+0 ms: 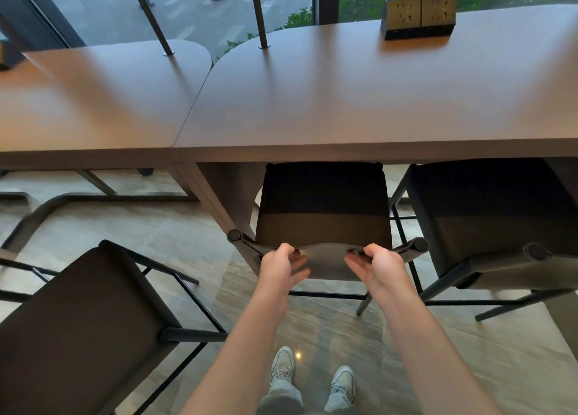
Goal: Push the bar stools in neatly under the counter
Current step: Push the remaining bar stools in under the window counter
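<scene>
- Nearest, the person's two shoes (312, 374) stand on the pale stone floor (103, 223), under two bare forearms that reach forward.
- At near left a dark left stool (78, 317) stands well out from the counter, turned at an angle, its seat wholly in the open.
- The left hand (281, 266) is at the backrest (327, 255) of the middle stool (323, 211), left of its centre; the curled fingers hook over the top edge and the thumb is spread below, against the near face, so it grasps the backrest.
- The right hand (377, 266) mirrors it right of centre, its fingers curled over the same top edge, also grasping.
- The backrest is a low fabric band between two round-ended posts, and it lies between the hands and the seat.
- The middle stool's seat lies just beyond the hands; its far part is in shadow under the counter's near edge, its near part and backrest still out in the open.
- Just to the right, the right stool (497, 214) stands likewise part-way under the counter, close beside the middle one.
- The counter (312, 101) is a brown top in two sections that meet at a slanted seam left of the middle stool.
- Far right on it sits a double socket box (420, 15).
- Two thin dark poles (259, 11) rise from the far edge, before a window showing pavement and green shrubs.
</scene>
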The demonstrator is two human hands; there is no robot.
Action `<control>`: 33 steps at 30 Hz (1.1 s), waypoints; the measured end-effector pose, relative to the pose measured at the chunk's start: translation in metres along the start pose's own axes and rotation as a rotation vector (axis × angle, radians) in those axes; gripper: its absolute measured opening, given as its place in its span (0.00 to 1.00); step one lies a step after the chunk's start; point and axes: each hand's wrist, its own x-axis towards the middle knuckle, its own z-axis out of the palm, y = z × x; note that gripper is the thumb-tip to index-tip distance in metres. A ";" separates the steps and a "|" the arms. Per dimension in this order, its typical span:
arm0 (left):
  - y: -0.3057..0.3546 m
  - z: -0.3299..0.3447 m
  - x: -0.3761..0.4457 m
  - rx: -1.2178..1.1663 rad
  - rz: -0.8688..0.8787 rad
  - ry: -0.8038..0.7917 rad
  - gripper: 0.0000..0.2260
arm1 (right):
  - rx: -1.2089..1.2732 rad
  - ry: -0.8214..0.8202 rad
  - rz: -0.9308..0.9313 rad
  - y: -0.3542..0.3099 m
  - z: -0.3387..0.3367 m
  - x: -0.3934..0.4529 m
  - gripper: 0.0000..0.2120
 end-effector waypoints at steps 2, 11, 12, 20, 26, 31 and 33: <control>0.003 -0.002 -0.008 -0.024 0.021 -0.011 0.09 | -0.050 -0.024 -0.020 0.002 0.003 -0.012 0.11; 0.027 0.000 -0.061 -0.110 0.210 -0.051 0.16 | -0.189 -0.190 -0.069 -0.011 0.012 -0.056 0.14; 0.033 0.001 -0.065 -0.095 0.267 -0.057 0.17 | -0.220 -0.211 -0.094 -0.015 0.014 -0.062 0.16; 0.087 0.001 -0.101 -0.028 0.667 -0.124 0.15 | -0.322 -0.369 -0.444 -0.049 0.047 -0.106 0.17; 0.112 -0.028 -0.114 -0.060 0.743 -0.161 0.16 | -0.305 -0.412 -0.515 -0.049 0.080 -0.133 0.16; 0.133 -0.067 -0.115 -0.085 0.759 -0.195 0.20 | -0.343 -0.468 -0.570 -0.025 0.115 -0.156 0.19; 0.139 -0.090 -0.114 -0.094 0.753 -0.197 0.21 | -0.370 -0.481 -0.580 -0.010 0.133 -0.166 0.19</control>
